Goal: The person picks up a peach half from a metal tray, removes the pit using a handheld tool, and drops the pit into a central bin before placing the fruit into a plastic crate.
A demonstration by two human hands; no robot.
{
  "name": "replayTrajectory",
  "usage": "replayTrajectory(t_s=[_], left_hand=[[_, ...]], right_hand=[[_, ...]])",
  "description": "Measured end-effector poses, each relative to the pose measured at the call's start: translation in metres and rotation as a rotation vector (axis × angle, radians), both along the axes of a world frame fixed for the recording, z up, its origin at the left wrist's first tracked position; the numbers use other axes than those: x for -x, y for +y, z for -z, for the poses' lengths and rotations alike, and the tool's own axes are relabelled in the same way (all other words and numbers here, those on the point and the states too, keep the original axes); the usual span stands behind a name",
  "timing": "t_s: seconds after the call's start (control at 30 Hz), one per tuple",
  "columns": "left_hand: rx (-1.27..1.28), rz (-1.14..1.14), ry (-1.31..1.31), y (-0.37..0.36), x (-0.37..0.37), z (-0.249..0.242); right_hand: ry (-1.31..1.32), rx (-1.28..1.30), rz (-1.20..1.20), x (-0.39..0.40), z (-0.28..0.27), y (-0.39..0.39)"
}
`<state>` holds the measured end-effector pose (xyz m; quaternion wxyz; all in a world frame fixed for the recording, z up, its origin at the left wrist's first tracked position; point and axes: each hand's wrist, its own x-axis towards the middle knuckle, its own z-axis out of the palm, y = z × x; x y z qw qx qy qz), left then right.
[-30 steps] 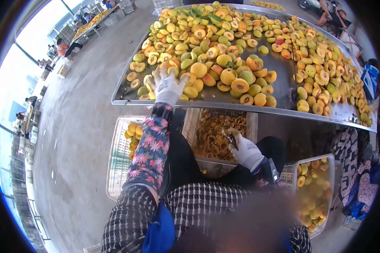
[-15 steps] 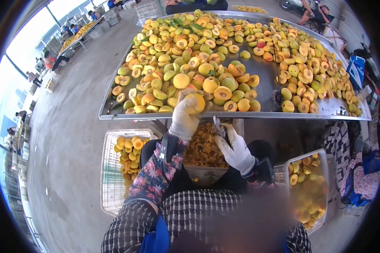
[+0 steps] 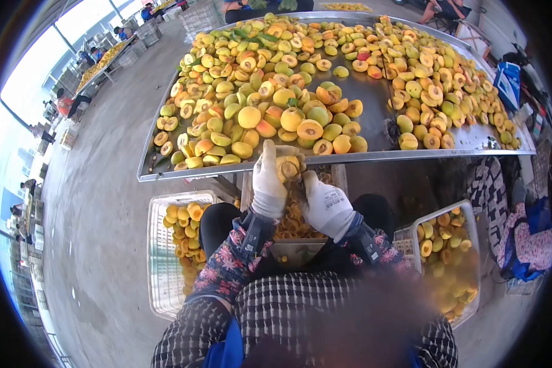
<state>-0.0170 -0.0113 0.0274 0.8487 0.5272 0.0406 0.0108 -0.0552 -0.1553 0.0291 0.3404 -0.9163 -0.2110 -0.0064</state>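
Note:
Just below the table's front edge, my left hand [image 3: 268, 187], in a white work glove, is closed around a yellow peach half [image 3: 287, 167] with its cut face showing. My right hand [image 3: 326, 207], gloved too, is closed close beside the fruit. The small metal tool seen in it earlier is now mostly hidden by the fingers. Under both hands stands a bin [image 3: 297, 241] of brownish-orange scraps. On the metal table [image 3: 374, 101] in front lie many peaches, whole and halved.
A white basket [image 3: 156, 257] of peach halves stands at my left, and another crate [image 3: 419, 257] of halves at my right. A blue box [image 3: 507, 86] and hung clothing [image 3: 490, 202] are at the right side. People sit at other tables in the far left background.
The peach is lower and turned, now with a cut face toward me. My right hand has moved left and up against it, and the metal tool's tip has gone out of sight.

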Motion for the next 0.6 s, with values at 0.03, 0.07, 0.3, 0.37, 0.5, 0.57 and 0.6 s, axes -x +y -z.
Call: replayTrajectory(t_s=[0.03, 0.07, 0.3, 0.37, 0.5, 0.57, 0.6], left_hand=[[-0.07, 0.02, -0.028, 0.001, 0.001, -0.002], [-0.075, 0.033, -0.032, -0.001, 0.004, -0.004], [0.067, 0.251, 0.089, 0.004, 0.009, -0.004], [0.293, 0.15, -0.05, -0.012, 0.02, -0.008], [0.023, -0.074, -0.102, -0.021, 0.032, -0.002], [0.001, 0.008, -0.05, -0.01, 0.035, -0.004], [0.004, 0.076, 0.0, -0.007, 0.04, -0.011]], right_hand=[[0.002, 0.049, -0.025, -0.002, 0.0, -0.003], [0.01, 0.061, -0.052, -0.002, 0.002, -0.007], [0.115, -0.267, -0.094, 0.018, 0.011, -0.019], [0.098, -0.325, -0.061, 0.021, 0.014, -0.019], [0.075, -0.283, -0.043, 0.03, 0.012, -0.015], [0.06, -0.216, -0.126, 0.037, 0.003, -0.02], [-0.006, -0.193, -0.199, 0.04, 0.002, -0.025]])
